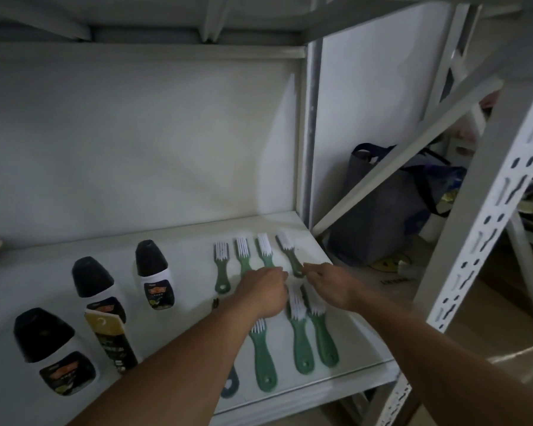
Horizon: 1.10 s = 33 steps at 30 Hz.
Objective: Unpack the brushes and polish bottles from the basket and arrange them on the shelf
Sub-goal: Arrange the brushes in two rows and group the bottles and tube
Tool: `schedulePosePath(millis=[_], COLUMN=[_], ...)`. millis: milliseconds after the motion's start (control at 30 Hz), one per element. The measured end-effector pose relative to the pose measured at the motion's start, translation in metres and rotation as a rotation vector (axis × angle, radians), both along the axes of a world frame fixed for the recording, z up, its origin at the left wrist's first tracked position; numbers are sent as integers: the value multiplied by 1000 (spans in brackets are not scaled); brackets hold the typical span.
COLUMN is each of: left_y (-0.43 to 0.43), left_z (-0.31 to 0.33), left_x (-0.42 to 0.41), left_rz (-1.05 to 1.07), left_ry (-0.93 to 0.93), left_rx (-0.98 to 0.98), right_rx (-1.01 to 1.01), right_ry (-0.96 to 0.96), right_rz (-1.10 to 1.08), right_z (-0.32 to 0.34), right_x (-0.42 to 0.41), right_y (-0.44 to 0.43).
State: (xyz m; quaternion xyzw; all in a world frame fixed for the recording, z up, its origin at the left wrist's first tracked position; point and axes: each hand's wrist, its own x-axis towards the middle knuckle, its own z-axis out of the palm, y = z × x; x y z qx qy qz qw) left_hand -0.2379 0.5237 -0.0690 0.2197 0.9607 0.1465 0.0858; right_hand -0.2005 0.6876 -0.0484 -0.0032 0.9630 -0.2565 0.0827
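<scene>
Several green-handled brushes with white bristles lie on the white shelf (179, 241) in two rows: a back row (220, 265) and a front row (300, 342). My left hand (263, 292) rests over the handles of the middle back-row brushes, fingers curled on them. My right hand (328, 284) pinches the handle end of the rightmost back-row brush (290, 253). Three polish bottles with black caps (154, 273) (97, 287) (53, 348) stand in a diagonal line at the left. A gold-and-black box (110, 339) leans by the middle bottle. The basket is out of view.
A perforated white upright (486, 216) and a diagonal brace (406, 155) frame the shelf's right side. Behind them a grey bag (379, 210) sits on the floor. The shelf's front edge (305, 392) runs below the front brushes. A dark brush handle (230, 385) peeks from under my left forearm.
</scene>
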Motion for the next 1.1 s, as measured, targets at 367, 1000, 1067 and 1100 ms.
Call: schedulePosePath(millis=[367, 1000, 1067, 1100], left_y=[4, 1, -1, -2], left_z=[12, -12, -16, -18], left_x=[24, 94, 95, 95], left_rz=[44, -72, -78, -79], left_ry=[19, 275, 276, 274], left_rx=[143, -172, -160, -151], right_rx=[-119, 181, 168, 164], right_ry=[25, 338, 330, 330], right_rz=[-39, -107, -107, -105], right_z=[-6, -57, -58, -59], right_x=[-7, 67, 66, 65], right_y=[2, -12, -13, -13])
